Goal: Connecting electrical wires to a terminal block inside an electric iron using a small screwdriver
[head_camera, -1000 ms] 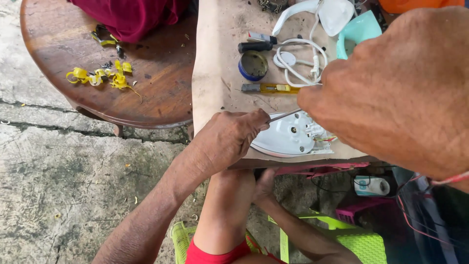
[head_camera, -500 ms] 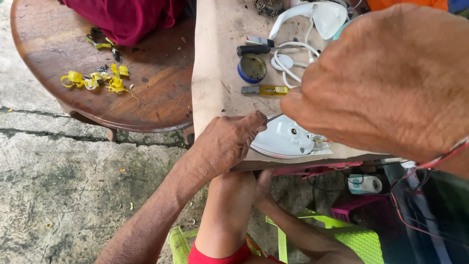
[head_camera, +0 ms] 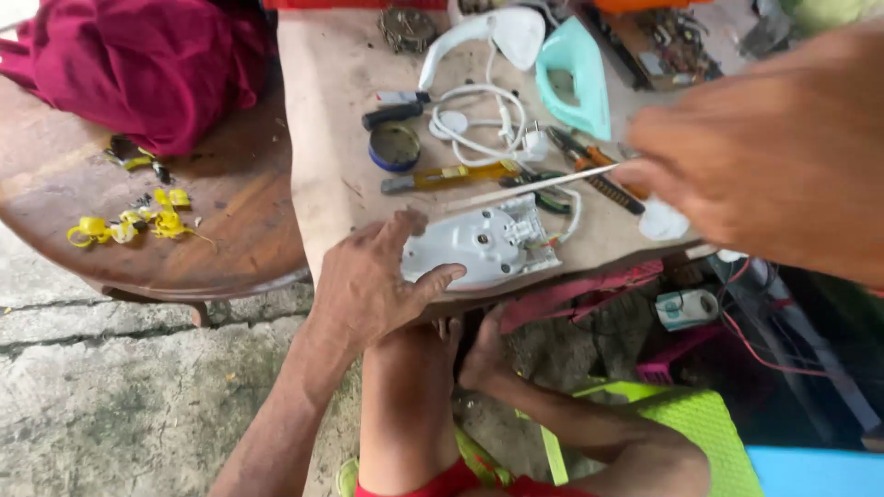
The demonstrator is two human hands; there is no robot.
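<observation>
1. My left hand [head_camera: 373,285] lies flat on the near edge of the worktop [head_camera: 322,138], fingers spread wide, thumb and forefinger pressing the pointed end of the white iron body [head_camera: 479,244] to steady it.
2. My right hand [head_camera: 773,156] is close to the camera and blurred; its fingers are closed around the handle end of a long thin screwdriver [head_camera: 534,189], whose shaft slants down and left toward the iron body.
3. The iron looks already taken apart, as I judge it: the white base part lies with its inside up, wiring exposed at its right end, and the teal upper shell [head_camera: 575,78] lies separately, farther off on the worktop.
4. The white cord [head_camera: 474,120] is coiled beyond the base; a yellow-handled tool [head_camera: 451,177], pliers [head_camera: 589,166] and a small round tin [head_camera: 394,145] lie between.
5. What remains, to my eye, is the work inside the base and closing it up; the shell is not yet back on.
6. To the left, a round wooden table [head_camera: 230,221] carries yellow bits [head_camera: 138,221] and a dark red cloth [head_camera: 147,64].
</observation>
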